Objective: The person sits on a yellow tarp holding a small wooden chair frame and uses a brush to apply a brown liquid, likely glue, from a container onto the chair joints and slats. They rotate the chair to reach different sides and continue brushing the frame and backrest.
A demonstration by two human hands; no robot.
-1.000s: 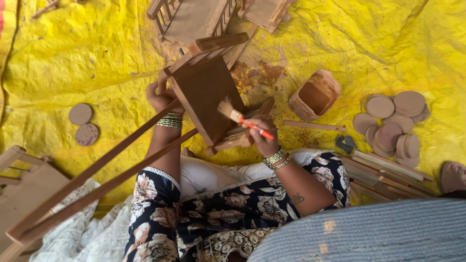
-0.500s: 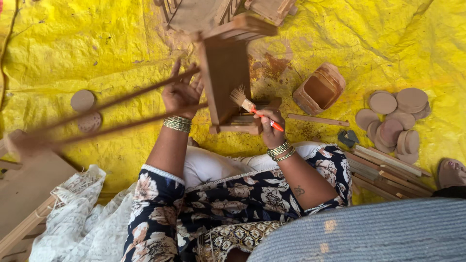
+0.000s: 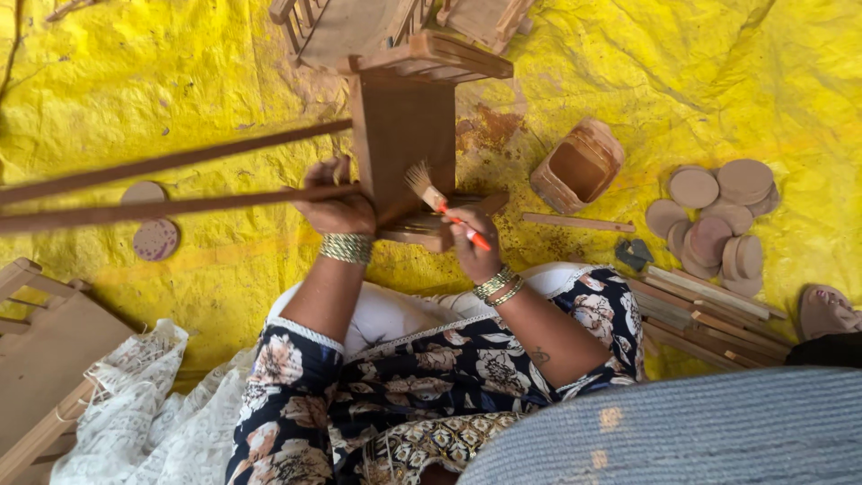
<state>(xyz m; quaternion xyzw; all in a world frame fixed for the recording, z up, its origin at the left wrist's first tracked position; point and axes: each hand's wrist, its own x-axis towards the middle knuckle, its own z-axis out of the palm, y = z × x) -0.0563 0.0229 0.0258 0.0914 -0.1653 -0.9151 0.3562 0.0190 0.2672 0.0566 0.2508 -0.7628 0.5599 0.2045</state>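
1. Since half a second ago the two long wooden shafts (image 3: 171, 184) swing down from a slant to lie almost level toward the left edge, and the wooden cart body (image 3: 401, 144) now stands squarer, its brown panel facing up.
2. Beside the cart on the yellow sheet (image 3: 162, 72), a small square wooden box (image 3: 577, 168) lies tipped on its side, open mouth showing — its hollow holds only a brown-stained inside.
3. Right of the box, round wooden discs (image 3: 714, 220) lie in a loose overlapping heap; flat wooden strips (image 3: 709, 305) lie stacked just below them.
4. The left hand (image 3: 337, 208), wrist bangled, has its grip clenched on the cart where the shafts meet the body, fingers curled over the top.
5. The right hand (image 3: 473, 247) grasps a red-handled paintbrush (image 3: 440, 199) — its pale bristles touch the panel's lower right corner.
6. Compared with before, the brush sits a little higher against the panel.
7. Two more discs (image 3: 151, 223) lie at the left under the shafts.
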